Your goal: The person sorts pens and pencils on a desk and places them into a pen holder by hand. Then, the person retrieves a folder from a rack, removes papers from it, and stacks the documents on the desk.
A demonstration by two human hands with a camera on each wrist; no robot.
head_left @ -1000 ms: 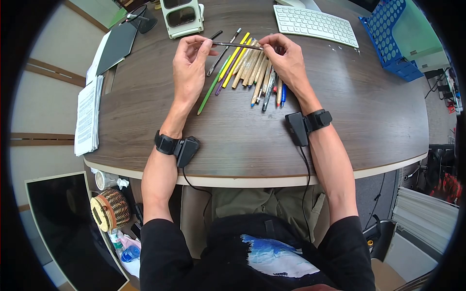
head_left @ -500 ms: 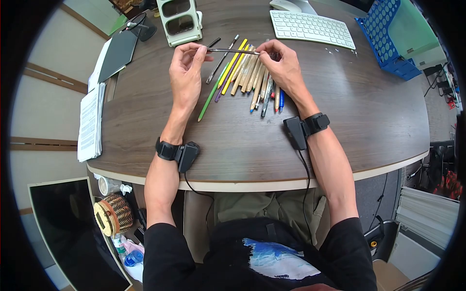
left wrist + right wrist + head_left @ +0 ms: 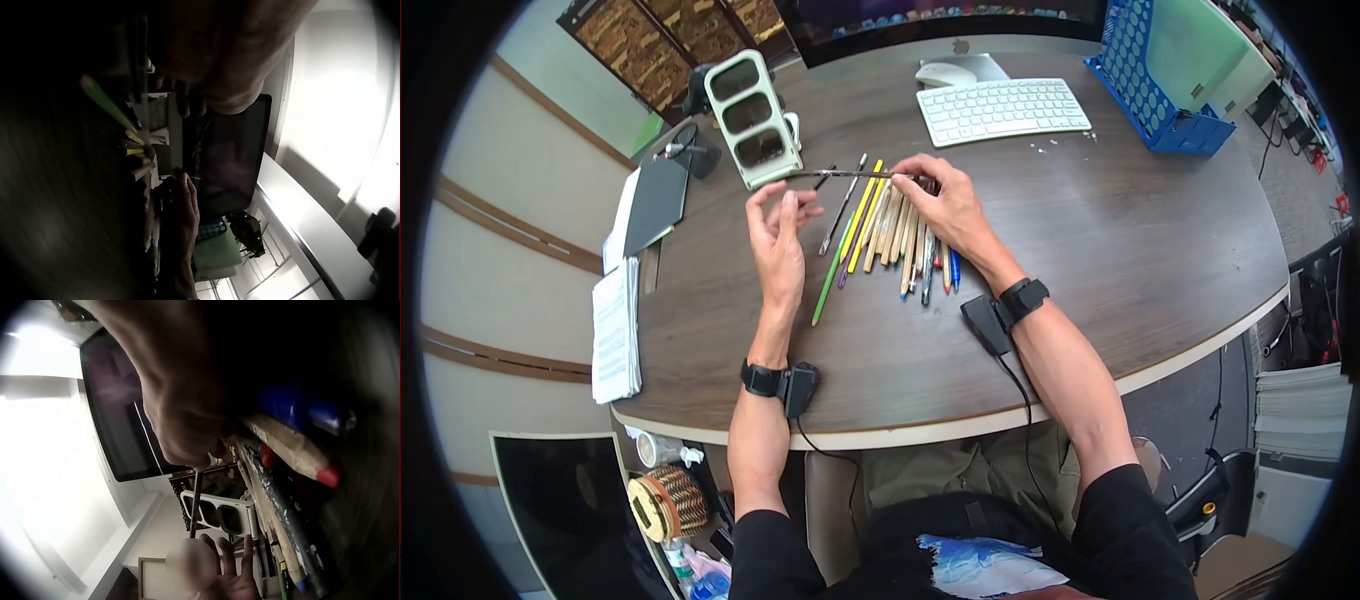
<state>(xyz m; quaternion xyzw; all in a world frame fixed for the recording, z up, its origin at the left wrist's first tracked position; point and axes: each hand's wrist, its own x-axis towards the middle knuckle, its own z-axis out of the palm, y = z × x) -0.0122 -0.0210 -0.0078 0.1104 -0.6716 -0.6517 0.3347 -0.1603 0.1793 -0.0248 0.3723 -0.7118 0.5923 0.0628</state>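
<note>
A slim dark pencil (image 3: 840, 174) is pinched between the thumb and fingers of my right hand (image 3: 948, 208) and points left, level above the desk. My left hand (image 3: 778, 250) is just below its far end, fingers loosely spread and thumb up, gripping nothing. In the right wrist view the pencil (image 3: 196, 501) runs from my right fingertips towards the spread left hand (image 3: 234, 578). Beneath the hands lie several wooden pencils (image 3: 908, 240), side by side. Left of them are a green pencil (image 3: 828, 290) and yellow pencils (image 3: 863, 222); a blue pen (image 3: 956, 272) lies at the right.
Behind my left hand stands a pale three-compartment holder (image 3: 749, 113). A keyboard (image 3: 1005, 111), mouse (image 3: 945, 74) and monitor (image 3: 940, 40) are at the back. A blue rack (image 3: 1195, 135) stands at the right; a paper stack (image 3: 616, 330) lies at the left edge.
The left hand has let go of the pencil's end and dropped slightly away from it. The right hand still holds the pencil. The head view has tilted up, showing the monitor.
</note>
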